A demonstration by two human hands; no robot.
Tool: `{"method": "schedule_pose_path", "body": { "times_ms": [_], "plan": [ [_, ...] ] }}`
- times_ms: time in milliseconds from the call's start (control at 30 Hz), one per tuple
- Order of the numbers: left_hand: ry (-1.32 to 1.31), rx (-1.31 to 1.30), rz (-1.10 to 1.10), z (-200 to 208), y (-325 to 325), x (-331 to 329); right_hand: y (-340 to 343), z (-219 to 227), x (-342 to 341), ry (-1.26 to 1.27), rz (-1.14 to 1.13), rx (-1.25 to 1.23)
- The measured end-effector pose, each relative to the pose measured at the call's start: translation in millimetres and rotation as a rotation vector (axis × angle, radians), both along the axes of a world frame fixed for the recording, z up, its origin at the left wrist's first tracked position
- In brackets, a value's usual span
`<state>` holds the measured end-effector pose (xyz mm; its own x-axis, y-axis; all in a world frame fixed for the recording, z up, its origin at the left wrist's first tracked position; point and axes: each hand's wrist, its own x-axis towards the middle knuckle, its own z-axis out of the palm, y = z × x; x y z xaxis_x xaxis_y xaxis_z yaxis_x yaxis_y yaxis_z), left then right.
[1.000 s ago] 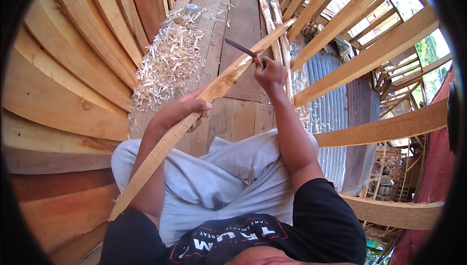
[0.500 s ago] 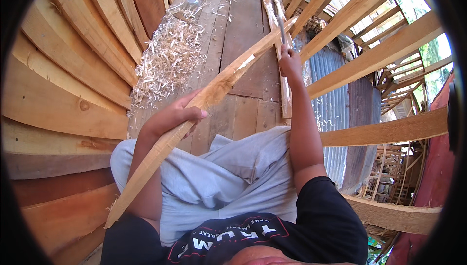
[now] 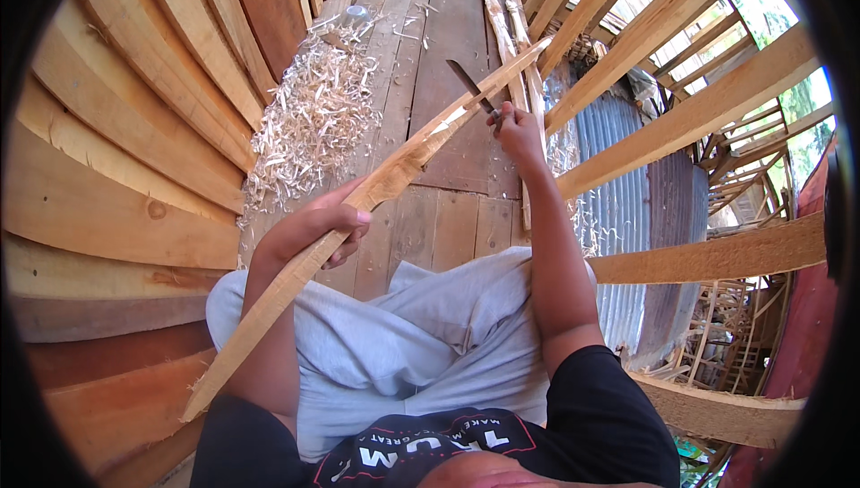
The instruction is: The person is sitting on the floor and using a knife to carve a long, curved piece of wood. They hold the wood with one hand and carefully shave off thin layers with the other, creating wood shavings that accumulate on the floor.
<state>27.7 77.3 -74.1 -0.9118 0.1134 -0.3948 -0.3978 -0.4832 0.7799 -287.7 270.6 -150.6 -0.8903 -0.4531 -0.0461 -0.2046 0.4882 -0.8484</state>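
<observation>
Plank floor point(image 3: 448, 219) — knife point(image 3: 468, 85) beyond right grip point(image 3: 515, 125)

Left hand point(image 3: 324, 226) grips the long wooden strip point(image 3: 358, 210) near its middle; strip runs from 7 o'clock up to 1 o'clock. Right hand point(image 3: 517, 127) holds a knife point(image 3: 470, 85), blade against the strip's upper edge. Pile of wood shavings point(image 3: 313, 121) at 11 o'clock on the plank floor point(image 3: 457, 219). Person seated, grey trousers point(image 3: 421, 327).

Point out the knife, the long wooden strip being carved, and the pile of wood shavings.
knife point(image 3: 468, 82): head view, on the dark blade above the right hand.
long wooden strip point(image 3: 394, 175): head view, on its pale carved face between the two hands.
pile of wood shavings point(image 3: 313, 116): head view, middle of the heap on the plank floor.
</observation>
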Motion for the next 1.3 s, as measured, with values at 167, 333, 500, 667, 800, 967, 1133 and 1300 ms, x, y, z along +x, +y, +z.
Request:
{"method": "schedule_pose_path", "body": {
  "times_ms": [167, 333, 500, 667, 800, 967, 1133, 1300],
  "plan": [
    [-0.021, 0.023, 0.029, -1.0, -0.7, 3.0, -24.0, 28.8, 34.1, 0.128, 0.106, 0.336],
    [-0.018, -0.038, 0.021, 0.2, 5.2, -0.9, -16.7, 15.7, 32.8, 0.036, 0.07, 0.192],
    [-0.004, -0.153, 0.02, 1.1, 7.3, 2.0, -18.0, 39.7, 39.4, -0.702, 0.055, 0.011],
    [0.002, -0.205, 0.007, -0.2, 11.3, 0.8, -8.9, 38.7, 30.3, -0.919, 0.143, -0.098],
    [0.019, -0.22, -0.005, -4.1, 11.1, -0.1, -2.1, 43.5, 29.9, -1.032, 0.141, -0.243],
    [0.052, -0.211, -0.025, -5.8, 15.4, -3.2, 15.7, 30.5, 9.4, -1.053, -0.029, -0.624],
    [0.059, -0.199, -0.023, -10.9, 16.1, -0.6, 18.3, 13.2, 10.3, -0.973, -0.569, -1.0],
    [0.054, -0.2, -0.027, -12.6, 16.2, -0.8, -2.0, 24.2, 23.7, -0.296, -0.184, -0.388]
  ]
}}
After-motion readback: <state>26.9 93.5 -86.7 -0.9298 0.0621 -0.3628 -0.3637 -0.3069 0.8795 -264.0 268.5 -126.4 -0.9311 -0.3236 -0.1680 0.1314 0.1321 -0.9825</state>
